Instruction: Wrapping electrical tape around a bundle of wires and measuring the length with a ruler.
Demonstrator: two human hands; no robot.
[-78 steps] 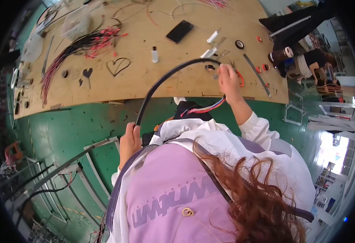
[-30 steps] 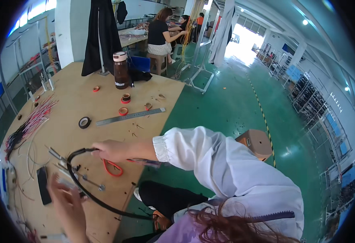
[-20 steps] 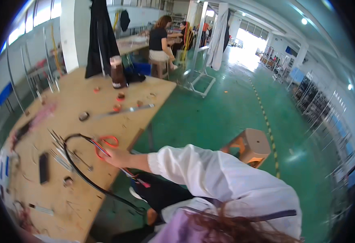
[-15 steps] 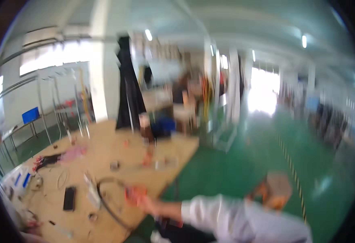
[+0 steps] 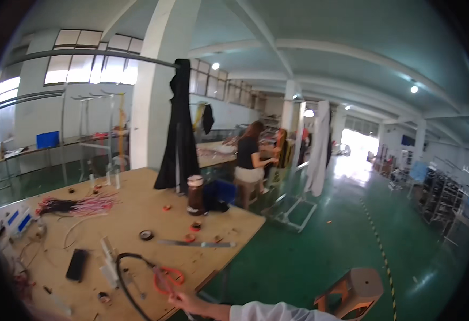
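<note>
My right hand [image 5: 190, 304] comes in from the lower edge in a white sleeve and hovers over the near right edge of the table. Its fingers are closed on thin pinkish wires [image 5: 164, 278] that run from the end of a black cable [image 5: 120, 273]. The cable arcs over the tabletop in a loop and leaves by the lower edge. Just beyond my fingertips lie scissors with orange-red handles [image 5: 177, 275], partly behind the wires. My left hand is not in view.
The wooden table [image 5: 132, 198] bears a black phone-like object [image 5: 77, 265], tape rolls [image 5: 146, 235], a bundle of pink and black wires [image 5: 76, 206], a brown jar [image 5: 195, 195] and a blue bin [image 5: 221, 193]. A brown stool [image 5: 360, 289] stands right. Another person [image 5: 250, 155] works farther off.
The view has tilted and steadied, so the scene is sharper. My right hand has drawn a little nearer to me, away from the scissors, still with the wires.
</note>
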